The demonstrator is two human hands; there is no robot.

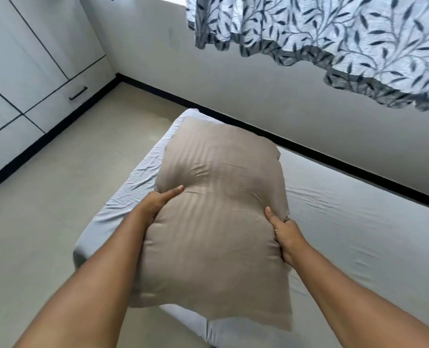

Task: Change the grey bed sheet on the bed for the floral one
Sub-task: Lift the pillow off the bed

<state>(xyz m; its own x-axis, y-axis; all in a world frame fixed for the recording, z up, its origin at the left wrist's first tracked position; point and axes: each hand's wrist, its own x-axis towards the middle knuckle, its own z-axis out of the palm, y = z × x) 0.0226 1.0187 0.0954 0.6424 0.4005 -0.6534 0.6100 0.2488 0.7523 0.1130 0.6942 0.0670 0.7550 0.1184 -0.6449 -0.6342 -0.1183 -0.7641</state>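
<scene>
A beige striped pillow [216,222] is held up over the end of the bed, between both my hands. My left hand [155,204] presses into its left side, thumb on top. My right hand [286,234] grips its right edge. Under it lies the grey bed sheet [346,234], spread over the mattress with wrinkles along the left side. No floral sheet is in view.
A white wardrobe with drawers [32,79] stands at the left across a strip of tiled floor [57,197]. A leaf-patterned curtain [334,33] hangs over the wall [258,96] beyond the bed.
</scene>
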